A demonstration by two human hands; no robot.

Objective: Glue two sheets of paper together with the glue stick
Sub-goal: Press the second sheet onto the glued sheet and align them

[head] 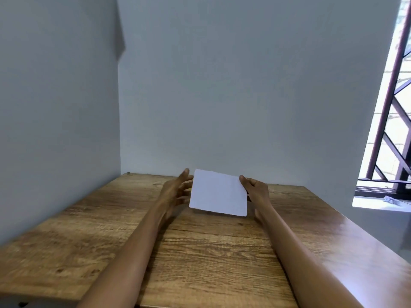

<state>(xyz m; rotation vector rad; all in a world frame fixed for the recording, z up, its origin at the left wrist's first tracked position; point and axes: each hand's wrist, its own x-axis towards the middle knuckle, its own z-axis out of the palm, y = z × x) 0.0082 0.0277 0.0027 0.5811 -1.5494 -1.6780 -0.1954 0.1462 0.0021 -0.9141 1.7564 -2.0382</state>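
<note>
A white sheet of paper [218, 193] is held up off the wooden table [200, 252], tilted toward me, near the table's far edge. My right hand [255, 187] pinches its upper right edge between thumb and fingers. My left hand [178, 187] is at the sheet's left edge, fingers spread and partly behind the paper; a bit of yellow shows between those fingers and the sheet's left edge. Whether this is one sheet or two pressed together cannot be told. No glue stick is clearly visible.
The table stands in a corner, with grey walls at the left and behind. A barred window [391, 130] and its sill [382, 202] are at the right. The table's right edge runs diagonally down to the lower right.
</note>
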